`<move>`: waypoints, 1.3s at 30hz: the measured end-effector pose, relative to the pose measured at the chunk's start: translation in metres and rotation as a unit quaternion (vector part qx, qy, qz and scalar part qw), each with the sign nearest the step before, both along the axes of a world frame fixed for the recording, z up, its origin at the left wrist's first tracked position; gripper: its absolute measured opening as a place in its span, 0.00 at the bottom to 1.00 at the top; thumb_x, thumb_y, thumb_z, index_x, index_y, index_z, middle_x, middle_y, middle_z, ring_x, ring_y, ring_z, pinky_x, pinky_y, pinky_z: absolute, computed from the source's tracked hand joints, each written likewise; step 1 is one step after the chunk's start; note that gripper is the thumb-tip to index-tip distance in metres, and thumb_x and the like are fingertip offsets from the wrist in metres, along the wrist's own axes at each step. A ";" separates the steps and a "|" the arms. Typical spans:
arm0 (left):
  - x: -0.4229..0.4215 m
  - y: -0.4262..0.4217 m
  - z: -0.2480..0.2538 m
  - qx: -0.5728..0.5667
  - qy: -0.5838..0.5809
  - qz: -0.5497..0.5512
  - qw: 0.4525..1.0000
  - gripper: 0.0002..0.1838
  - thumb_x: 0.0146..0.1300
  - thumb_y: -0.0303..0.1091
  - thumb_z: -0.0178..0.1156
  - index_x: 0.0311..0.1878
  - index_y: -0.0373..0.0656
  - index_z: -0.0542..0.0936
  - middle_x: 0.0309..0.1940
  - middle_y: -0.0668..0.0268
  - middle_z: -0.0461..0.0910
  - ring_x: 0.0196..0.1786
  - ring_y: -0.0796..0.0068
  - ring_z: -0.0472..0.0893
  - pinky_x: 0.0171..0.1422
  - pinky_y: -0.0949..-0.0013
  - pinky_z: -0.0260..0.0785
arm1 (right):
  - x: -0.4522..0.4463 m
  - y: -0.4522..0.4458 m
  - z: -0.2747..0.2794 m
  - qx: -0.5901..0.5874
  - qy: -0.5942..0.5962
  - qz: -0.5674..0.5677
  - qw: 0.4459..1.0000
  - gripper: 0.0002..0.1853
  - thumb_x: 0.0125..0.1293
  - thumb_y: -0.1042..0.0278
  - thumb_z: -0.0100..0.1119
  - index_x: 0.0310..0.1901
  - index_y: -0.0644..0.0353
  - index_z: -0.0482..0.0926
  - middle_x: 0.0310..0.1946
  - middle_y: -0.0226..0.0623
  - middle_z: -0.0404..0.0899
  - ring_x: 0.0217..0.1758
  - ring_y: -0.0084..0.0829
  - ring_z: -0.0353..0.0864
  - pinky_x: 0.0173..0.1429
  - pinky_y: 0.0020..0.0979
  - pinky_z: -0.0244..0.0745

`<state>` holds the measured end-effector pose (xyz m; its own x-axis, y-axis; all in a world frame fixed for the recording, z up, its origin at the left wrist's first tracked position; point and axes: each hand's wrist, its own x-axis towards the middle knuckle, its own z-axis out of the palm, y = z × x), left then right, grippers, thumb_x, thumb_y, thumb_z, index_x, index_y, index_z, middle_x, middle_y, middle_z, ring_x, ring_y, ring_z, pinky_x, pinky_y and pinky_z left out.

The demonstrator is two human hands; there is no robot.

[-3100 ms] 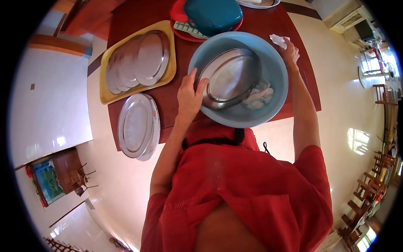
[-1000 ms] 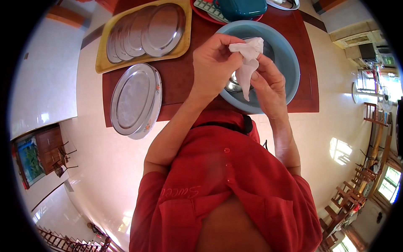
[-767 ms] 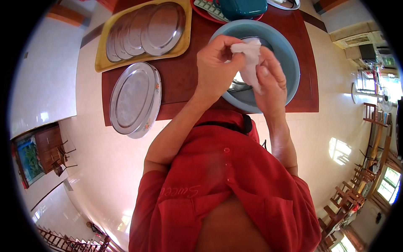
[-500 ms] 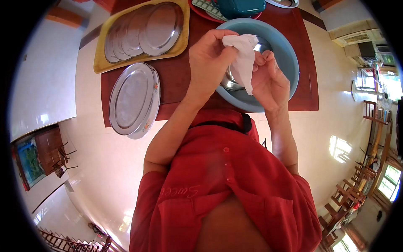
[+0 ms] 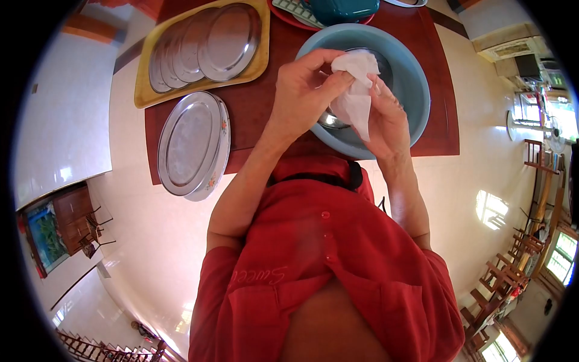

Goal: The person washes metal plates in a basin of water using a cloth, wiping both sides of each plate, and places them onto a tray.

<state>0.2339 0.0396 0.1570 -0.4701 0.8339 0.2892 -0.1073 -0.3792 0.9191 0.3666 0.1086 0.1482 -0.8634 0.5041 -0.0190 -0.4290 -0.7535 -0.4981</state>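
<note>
A crumpled white tissue (image 5: 356,99) hangs between my hands, over the light blue basin (image 5: 416,78). My left hand (image 5: 304,90) pinches its upper left side between thumb and fingers. On the other side, my right hand (image 5: 389,123) has its fingers closed against the tissue, which partly hides them. Inside the basin, shiny metal ware (image 5: 332,120) shows below the tissue; my hands cover much of it.
Left of the basin, a yellow tray (image 5: 143,90) carries several overlapping metal plates (image 5: 229,42). Nearer me, an oval metal platter (image 5: 190,145) lies on a flower-patterned dish (image 5: 211,181) at the edge of the red-brown table (image 5: 256,120). A dark teal container (image 5: 347,9) stands behind the basin.
My left hand and the tissue have shifted slightly right and down. My right hand's fingers, apart from the tissue's edge before, have come in against it.
</note>
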 end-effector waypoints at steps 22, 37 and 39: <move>-0.020 -0.005 0.013 -0.028 0.301 0.011 0.953 0.11 0.50 0.26 0.55 0.37 0.39 0.81 0.27 0.62 0.78 0.26 0.72 0.77 0.32 0.74 0.69 | 0.000 -0.007 -0.003 -0.002 -0.051 0.014 0.999 0.24 0.66 0.66 0.48 0.61 0.64 0.59 0.58 0.40 0.65 0.61 0.36 0.65 0.65 0.41 0.60; -0.025 -0.003 0.002 0.003 0.454 0.064 0.889 0.10 0.47 0.22 0.57 0.35 0.39 0.78 0.25 0.63 0.74 0.24 0.72 0.73 0.27 0.73 0.65 | 0.002 -0.014 -0.002 0.470 -0.244 -0.155 0.834 0.12 0.62 0.76 0.53 0.48 0.65 0.75 0.40 0.32 0.75 0.43 0.21 0.73 0.51 0.22 0.66; -0.027 -0.003 0.002 0.013 0.540 0.127 0.832 0.10 0.45 0.22 0.57 0.34 0.39 0.78 0.25 0.62 0.73 0.24 0.68 0.73 0.27 0.72 0.66 | 0.003 -0.015 0.005 0.543 -0.266 -0.171 0.778 0.12 0.61 0.76 0.54 0.47 0.64 0.75 0.38 0.32 0.74 0.42 0.22 0.73 0.50 0.22 0.66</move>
<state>0.2065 0.0371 0.1586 -0.0845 0.7335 0.6744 0.8627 -0.2849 0.4179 0.3696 0.0941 0.1529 -0.6900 0.6719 0.2693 -0.0269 0.3480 -0.9371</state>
